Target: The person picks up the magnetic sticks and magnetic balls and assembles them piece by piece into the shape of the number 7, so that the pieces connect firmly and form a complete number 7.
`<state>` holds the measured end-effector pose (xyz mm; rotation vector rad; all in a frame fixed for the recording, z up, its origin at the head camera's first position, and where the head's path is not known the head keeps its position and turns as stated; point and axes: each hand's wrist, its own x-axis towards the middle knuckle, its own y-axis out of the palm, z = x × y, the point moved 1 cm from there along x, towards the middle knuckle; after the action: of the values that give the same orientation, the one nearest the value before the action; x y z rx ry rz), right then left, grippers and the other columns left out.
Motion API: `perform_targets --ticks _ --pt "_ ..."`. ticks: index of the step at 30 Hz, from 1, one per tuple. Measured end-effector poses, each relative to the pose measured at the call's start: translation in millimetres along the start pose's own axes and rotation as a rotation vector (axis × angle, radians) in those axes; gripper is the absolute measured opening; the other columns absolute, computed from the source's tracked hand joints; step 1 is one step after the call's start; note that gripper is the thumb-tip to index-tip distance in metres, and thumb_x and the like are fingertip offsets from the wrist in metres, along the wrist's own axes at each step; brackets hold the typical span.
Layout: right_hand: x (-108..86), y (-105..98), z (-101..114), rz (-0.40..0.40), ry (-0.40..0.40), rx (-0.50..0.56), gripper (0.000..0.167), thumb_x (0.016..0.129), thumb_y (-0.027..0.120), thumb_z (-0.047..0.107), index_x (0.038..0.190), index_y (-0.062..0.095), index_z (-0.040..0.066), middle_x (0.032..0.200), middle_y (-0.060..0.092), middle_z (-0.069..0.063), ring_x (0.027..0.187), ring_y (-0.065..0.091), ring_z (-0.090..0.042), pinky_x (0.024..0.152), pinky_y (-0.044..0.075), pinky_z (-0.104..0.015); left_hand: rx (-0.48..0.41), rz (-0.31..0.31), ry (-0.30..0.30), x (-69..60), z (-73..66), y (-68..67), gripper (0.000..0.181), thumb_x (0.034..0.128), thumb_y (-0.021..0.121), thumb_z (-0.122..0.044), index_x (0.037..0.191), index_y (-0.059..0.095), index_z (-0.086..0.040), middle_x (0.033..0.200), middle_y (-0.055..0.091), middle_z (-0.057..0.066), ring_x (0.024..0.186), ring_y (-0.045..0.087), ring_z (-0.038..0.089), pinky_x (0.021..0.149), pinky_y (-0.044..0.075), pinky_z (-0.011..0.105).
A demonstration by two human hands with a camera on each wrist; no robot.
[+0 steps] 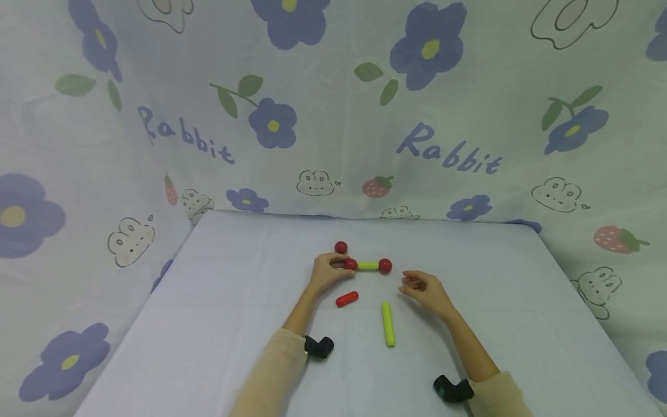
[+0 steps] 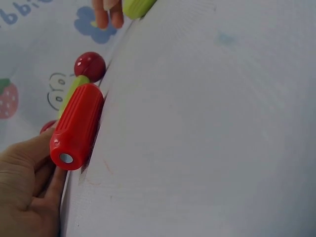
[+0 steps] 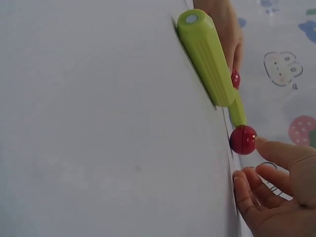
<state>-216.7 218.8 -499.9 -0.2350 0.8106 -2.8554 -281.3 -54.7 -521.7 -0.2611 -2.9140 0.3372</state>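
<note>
My left hand (image 1: pixel 327 272) pinches a red ball (image 1: pixel 351 264) between thumb and fingers. That ball sits on the left end of a short yellow-green magnetic stick (image 1: pixel 368 266); a second red ball (image 1: pixel 385 266) is on its right end. Just right of this piece is my right hand (image 1: pixel 426 292), fingers loosely bent, holding nothing and apart from the ball. In the left wrist view, a red stick (image 2: pixel 78 126) with a metal disc in its end lies near the left hand. A longer yellow-green stick (image 3: pixel 205 57) shows in the right wrist view.
Another red ball (image 1: pixel 341 247) lies behind the left hand's fingers. The red and longer yellow-green sticks lie nearer the front, between the two arms. A white cloth (image 1: pixel 219 301) covers the table, and a printed curtain (image 1: pixel 333 116) hangs behind it.
</note>
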Motion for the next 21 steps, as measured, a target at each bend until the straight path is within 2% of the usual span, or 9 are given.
perform_targets --ticks 3,12,17,21 --pt "4.6 1.3 -1.3 -0.004 0.002 -0.001 0.041 0.084 0.071 0.012 0.117 0.058 -0.009 0.103 0.065 -0.02 0.091 0.064 -0.029 0.079 0.053 -0.031 0.006 0.004 0.002 0.5 0.7 0.0 0.04 0.0692 0.082 -0.003 0.105 0.067 0.006 0.108 0.066 0.021 0.096 0.067 0.029 0.079 0.054 0.027" --pt "4.8 6.5 -1.3 0.0 0.028 0.032 0.04 0.082 0.072 0.01 0.115 0.06 -0.008 0.099 0.066 -0.018 0.086 0.065 -0.026 0.072 0.051 -0.02 -0.009 0.005 -0.003 1.5 0.9 0.8 0.041 0.0692 0.081 -0.001 0.107 0.067 0.007 0.111 0.064 0.021 0.098 0.066 0.03 0.08 0.053 0.027" --pt "6.0 8.1 -2.4 -0.01 0.035 0.044 0.04 0.083 0.072 0.011 0.116 0.059 -0.008 0.099 0.066 -0.019 0.087 0.065 -0.027 0.069 0.052 -0.02 -0.005 0.003 -0.008 1.6 0.0 0.4 0.042 0.0695 0.08 0.0 0.108 0.065 0.008 0.112 0.063 0.023 0.099 0.065 0.031 0.081 0.053 0.028" --pt "10.9 10.0 -1.7 -0.036 0.055 0.017 0.044 0.083 0.072 0.012 0.122 0.058 -0.003 0.106 0.064 -0.018 0.09 0.063 -0.027 0.07 0.052 -0.022 -0.015 0.004 -0.007 1.1 -0.8 0.5 0.043 0.0697 0.08 0.0 0.109 0.064 0.009 0.113 0.063 0.024 0.099 0.065 0.032 0.081 0.053 0.028"
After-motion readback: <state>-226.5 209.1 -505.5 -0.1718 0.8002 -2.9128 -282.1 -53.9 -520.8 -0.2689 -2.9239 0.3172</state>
